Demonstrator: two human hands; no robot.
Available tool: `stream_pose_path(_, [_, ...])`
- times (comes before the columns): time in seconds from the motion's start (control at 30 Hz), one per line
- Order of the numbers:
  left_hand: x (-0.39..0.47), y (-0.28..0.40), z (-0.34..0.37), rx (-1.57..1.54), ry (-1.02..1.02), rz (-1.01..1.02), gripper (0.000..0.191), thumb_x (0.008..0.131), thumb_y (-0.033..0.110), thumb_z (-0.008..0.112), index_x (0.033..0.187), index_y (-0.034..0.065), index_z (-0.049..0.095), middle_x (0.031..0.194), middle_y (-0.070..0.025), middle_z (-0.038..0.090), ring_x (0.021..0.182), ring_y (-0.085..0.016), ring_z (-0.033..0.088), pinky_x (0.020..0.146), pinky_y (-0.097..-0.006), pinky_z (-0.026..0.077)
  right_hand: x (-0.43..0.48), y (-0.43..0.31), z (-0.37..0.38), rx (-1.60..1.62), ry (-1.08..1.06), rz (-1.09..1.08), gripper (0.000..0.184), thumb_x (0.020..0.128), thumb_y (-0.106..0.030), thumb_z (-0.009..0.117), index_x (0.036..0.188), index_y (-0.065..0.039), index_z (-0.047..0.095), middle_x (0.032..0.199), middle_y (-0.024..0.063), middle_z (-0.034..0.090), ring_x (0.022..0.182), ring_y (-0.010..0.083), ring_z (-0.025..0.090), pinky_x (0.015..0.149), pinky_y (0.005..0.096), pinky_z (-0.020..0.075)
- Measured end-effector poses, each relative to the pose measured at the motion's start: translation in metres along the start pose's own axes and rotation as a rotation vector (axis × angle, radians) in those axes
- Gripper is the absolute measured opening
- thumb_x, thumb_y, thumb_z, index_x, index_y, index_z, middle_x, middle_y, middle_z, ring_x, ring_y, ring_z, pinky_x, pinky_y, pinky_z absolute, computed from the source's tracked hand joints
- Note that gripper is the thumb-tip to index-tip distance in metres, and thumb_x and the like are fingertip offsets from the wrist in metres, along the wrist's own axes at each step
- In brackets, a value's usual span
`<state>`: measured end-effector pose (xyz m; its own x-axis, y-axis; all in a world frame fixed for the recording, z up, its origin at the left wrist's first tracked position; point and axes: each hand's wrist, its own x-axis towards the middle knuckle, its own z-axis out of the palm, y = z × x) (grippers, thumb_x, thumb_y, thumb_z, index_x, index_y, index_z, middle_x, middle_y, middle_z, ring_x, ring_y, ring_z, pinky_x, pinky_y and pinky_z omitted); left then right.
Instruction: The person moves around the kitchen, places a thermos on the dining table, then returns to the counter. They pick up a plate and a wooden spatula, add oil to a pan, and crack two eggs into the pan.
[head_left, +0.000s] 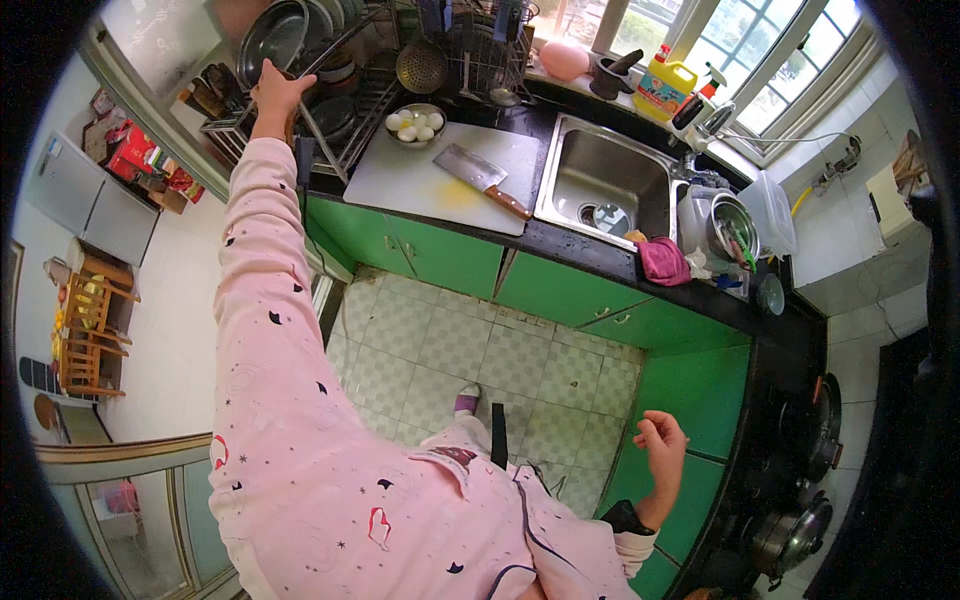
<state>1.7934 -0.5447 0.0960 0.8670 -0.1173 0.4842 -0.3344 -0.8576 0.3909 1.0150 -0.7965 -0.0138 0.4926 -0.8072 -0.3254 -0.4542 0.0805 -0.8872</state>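
My left hand (279, 91) is stretched out to the dish rack (322, 139), its fingers at the rim of a dark round dish (274, 37) standing on edge; whether they grip it is unclear. My right hand (661, 442) hangs in the air in front of the green cabinets, fingers loosely curled, holding nothing. On the counter a cleaver (471, 166) with a wooden handle lies across a white cutting board (390, 176), beside a yellow stain. A metal bowl (415, 142) of peeled eggs (407, 133) stands at the board's back left edge.
A steel sink (615, 169) is set right of the board, with a pink cloth (664, 262) at its front corner. A yellow bottle (665, 86) and a mortar (607, 81) stand on the windowsill. Pots, including a lidded pot (787, 536), stand along the right-hand counter.
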Motion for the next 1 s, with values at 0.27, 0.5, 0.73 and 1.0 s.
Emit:
stream_pose_path(0.27, [0.019, -0.003, -0.028, -0.315, 0.160, 0.168, 0.073, 0.070, 0.032, 0.077, 0.123, -0.0090, 0.049, 0.113, -0.0244, 0.060, 0.104, -0.033, 0.059, 0.092, -0.0379, 0.044, -0.003, 0.001, 0.026, -0.027, 0.065, 0.037, 0.017, 0.085, -0.010, 0.063, 0.097, 0.002, 0.062, 0.076, 0.0026, 0.061, 0.062, 0.0090, 0.055, 0.056, 0.0251, 0.0449])
stream_pose_path(0.5, [-0.072, 0.106, -0.154, -0.741, 0.131, 0.614, 0.066, 0.082, 0.033, 0.070, 0.133, 0.0000, 0.045, 0.120, -0.0115, 0.053, 0.110, -0.022, 0.052, 0.095, -0.0331, 0.041, -0.033, 0.002, 0.034, -0.079, 0.142, -0.165, 0.021, 0.081, -0.013, 0.066, 0.096, 0.002, 0.062, 0.081, 0.0074, 0.063, 0.070, 0.0133, 0.058, 0.061, 0.0252, 0.0470])
stream_pose_path(0.73, [-0.422, 0.249, -0.095, -1.547, -1.016, 0.105, 0.053, 0.087, 0.009, 0.059, 0.134, -0.0044, 0.039, 0.129, -0.0169, 0.049, 0.117, -0.027, 0.051, 0.098, -0.0353, 0.042, -0.142, 0.026, 0.019, -0.534, 0.633, -0.607, 0.072, 0.070, -0.035, 0.077, 0.129, -0.007, 0.046, 0.136, 0.0197, 0.041, 0.118, 0.0352, 0.047, 0.101, 0.0467, 0.0332])
stream_pose_path(1.0, [-0.750, 0.293, -0.174, -1.516, -2.274, 0.349, 0.044, 0.092, 0.003, 0.050, 0.134, -0.0067, 0.039, 0.127, -0.0199, 0.049, 0.112, -0.027, 0.054, 0.097, -0.0383, 0.044, -0.363, 0.146, -0.018, -0.248, 0.462, 0.028, 0.033, 0.078, -0.032, 0.064, 0.100, -0.007, 0.063, 0.085, 0.0120, 0.063, 0.080, 0.0307, 0.060, 0.068, 0.0422, 0.0457])
